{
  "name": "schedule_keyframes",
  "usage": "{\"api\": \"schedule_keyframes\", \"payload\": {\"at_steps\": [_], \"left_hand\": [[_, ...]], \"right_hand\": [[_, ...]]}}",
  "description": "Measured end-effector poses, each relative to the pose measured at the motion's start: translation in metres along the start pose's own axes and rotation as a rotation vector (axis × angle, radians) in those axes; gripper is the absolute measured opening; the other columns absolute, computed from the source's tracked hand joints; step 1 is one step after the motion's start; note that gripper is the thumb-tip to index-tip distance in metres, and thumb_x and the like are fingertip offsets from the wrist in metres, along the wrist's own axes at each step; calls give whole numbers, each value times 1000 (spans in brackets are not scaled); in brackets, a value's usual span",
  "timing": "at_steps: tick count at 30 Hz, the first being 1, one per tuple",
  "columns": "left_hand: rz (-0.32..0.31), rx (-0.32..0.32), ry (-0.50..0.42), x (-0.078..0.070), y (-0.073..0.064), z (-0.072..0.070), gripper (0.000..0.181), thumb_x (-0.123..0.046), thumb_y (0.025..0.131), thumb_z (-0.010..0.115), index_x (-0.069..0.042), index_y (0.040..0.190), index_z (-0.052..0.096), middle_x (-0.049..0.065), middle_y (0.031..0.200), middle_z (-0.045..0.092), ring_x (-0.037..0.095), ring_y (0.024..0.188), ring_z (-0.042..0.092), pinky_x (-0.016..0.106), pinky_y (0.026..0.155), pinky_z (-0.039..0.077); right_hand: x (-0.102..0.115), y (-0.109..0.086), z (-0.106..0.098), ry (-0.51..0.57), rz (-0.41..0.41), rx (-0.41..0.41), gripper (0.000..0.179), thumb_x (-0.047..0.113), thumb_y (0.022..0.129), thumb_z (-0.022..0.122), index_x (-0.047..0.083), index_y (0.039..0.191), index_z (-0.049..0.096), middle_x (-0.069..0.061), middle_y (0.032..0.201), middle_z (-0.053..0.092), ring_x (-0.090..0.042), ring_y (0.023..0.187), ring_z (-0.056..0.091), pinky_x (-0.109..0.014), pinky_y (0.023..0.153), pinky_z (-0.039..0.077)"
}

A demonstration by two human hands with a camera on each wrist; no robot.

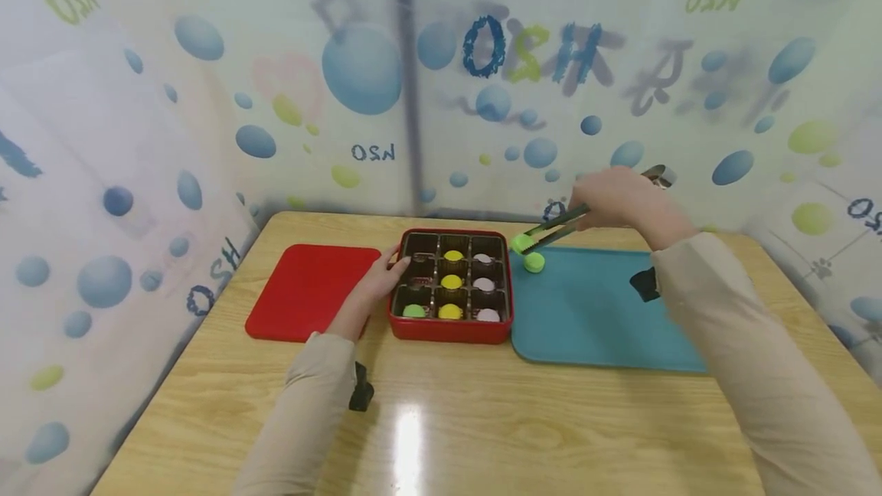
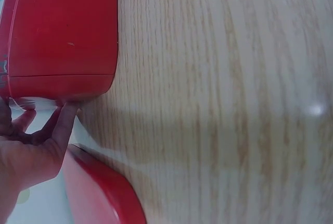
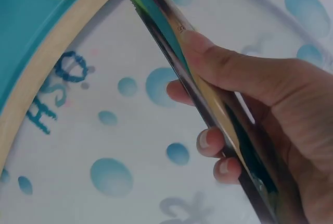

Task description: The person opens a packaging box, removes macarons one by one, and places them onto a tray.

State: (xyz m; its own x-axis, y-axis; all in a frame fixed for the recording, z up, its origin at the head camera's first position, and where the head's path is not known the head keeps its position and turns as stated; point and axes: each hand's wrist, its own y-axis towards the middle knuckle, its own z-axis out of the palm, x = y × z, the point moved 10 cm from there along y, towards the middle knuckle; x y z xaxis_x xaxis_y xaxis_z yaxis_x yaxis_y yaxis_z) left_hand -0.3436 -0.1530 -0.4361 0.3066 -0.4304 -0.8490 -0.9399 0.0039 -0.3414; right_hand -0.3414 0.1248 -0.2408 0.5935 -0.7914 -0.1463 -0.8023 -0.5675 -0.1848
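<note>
My left hand point(image 1: 377, 279) grips the left wall of a red divided box point(image 1: 451, 331), thumb over the rim and fingers against its outer side point(image 2: 62, 31). Three yellow macarons point(image 1: 451, 282) fill the box's middle column, and three pale lilac ones point(image 1: 485, 284) the right column. A green macaron point(image 1: 414, 311) sits in the front left compartment; the two behind it hold none. With my right hand point(image 1: 623, 201) I hold metal tongs point(image 3: 171, 47), their tips around a green macaron point(image 1: 521, 243) just right of the box. Another green macaron point(image 1: 534, 262) lies close below it on the blue tray point(image 1: 586, 320).
A red lid point(image 1: 310, 289) lies flat on the wooden table point(image 1: 551, 427), left of the box. The blue tray stands against the box's right side. A patterned wall covering point(image 1: 455, 144) rises directly behind the table's back edge.
</note>
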Motion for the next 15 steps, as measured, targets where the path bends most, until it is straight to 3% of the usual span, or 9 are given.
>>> {"api": "schedule_keyframes", "payload": {"at_steps": [9, 15], "left_hand": [[16, 3, -4, -1, 2, -3, 57, -34, 98, 39, -19, 147, 15, 22, 144, 31, 34, 131, 33, 48, 108, 29], [9, 14, -1, 0, 2, 1, 58, -34, 98, 39, -19, 147, 15, 21, 145, 31, 34, 131, 33, 49, 108, 29]], "right_hand": [[-34, -9, 29, -22, 63, 91, 19, 20, 76, 73, 8, 90, 68, -3, 86, 67, -20, 74, 62, -40, 68, 50], [-48, -15, 48, -59, 75, 109, 19, 18, 74, 75, 7, 86, 67, -3, 81, 66, -20, 71, 60, -39, 66, 50]]}}
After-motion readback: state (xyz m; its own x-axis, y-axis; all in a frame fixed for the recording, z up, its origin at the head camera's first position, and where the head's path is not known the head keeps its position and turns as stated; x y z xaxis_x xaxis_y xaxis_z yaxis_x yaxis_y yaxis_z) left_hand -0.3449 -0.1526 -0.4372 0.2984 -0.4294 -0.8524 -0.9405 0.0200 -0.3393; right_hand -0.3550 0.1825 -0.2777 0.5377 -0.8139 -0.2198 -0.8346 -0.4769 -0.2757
